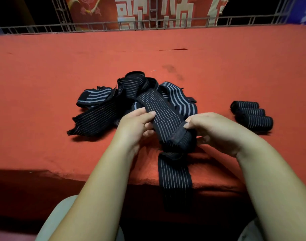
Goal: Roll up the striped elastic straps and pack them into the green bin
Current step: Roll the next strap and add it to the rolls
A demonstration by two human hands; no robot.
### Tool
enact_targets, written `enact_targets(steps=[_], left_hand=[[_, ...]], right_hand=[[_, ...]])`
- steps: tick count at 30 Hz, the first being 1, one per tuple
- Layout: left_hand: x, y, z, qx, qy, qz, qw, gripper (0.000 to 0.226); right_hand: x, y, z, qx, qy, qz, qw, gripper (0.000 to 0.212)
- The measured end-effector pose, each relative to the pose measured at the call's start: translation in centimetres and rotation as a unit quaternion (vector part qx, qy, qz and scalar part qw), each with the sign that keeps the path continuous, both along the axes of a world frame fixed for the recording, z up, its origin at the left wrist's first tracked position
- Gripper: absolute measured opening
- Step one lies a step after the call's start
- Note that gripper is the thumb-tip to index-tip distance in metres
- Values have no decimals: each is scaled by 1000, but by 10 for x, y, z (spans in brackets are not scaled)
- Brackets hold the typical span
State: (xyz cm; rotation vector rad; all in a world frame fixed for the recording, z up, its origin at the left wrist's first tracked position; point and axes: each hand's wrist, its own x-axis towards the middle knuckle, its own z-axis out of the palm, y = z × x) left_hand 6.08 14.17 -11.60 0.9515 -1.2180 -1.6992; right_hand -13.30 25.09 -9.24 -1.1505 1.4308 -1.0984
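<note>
Strap [167, 117] pinched by both hands over red tablecloth [61, 66]; railing [96, 26] behind.

Three rolled straps [250, 111], one held strap [166, 117], left hand [134, 126], right hand [216, 131]

One view only, head-worn, wide-angle. Looks forward and down across the red desk [44, 75] from its near edge. Close in: forearms enter from below, left hand [134, 126] and right hand [216, 131] mid-frame, gripping a striped strap [166, 115]. Railing [61, 27] and banner [96, 11] along top, far side.
</note>
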Motion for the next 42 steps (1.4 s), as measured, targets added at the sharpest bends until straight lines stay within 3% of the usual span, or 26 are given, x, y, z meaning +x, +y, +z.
enact_targets(steps=[6,10,15,18,20,25,30,34,42], left_hand=[[-5,12,5,-70,-52,-108,990,36],[-5,16,-2,-116,-106,-187,970,35],[-5,19,-8,-136,-141,-246,949,31],[-2,14,-14,-112,-160,-281,940,41],[0,9,-13,-84,-166,-265,946,49],[-1,-7,-5,13,-141,-159,977,30],[-24,-20,-5,61,62,-50,995,11],[-34,-18,-3,78,177,36,980,27],[-34,-22,1,15,142,53,988,51]], right_hand=[[-18,6,0,-39,-105,-57,992,17],[-23,6,-1,-36,-167,-66,983,41],[-18,-1,-3,-45,-157,-105,981,28],[-13,-6,-6,-39,-133,-147,979,19],[-11,-7,-9,-32,-101,-161,981,15],[-9,-4,-9,-38,-54,-143,988,13],[-5,1,-5,-34,-21,-126,991,14],[-3,4,-3,-23,-4,-121,992,25],[-8,14,2,-49,-12,-102,993,16]])
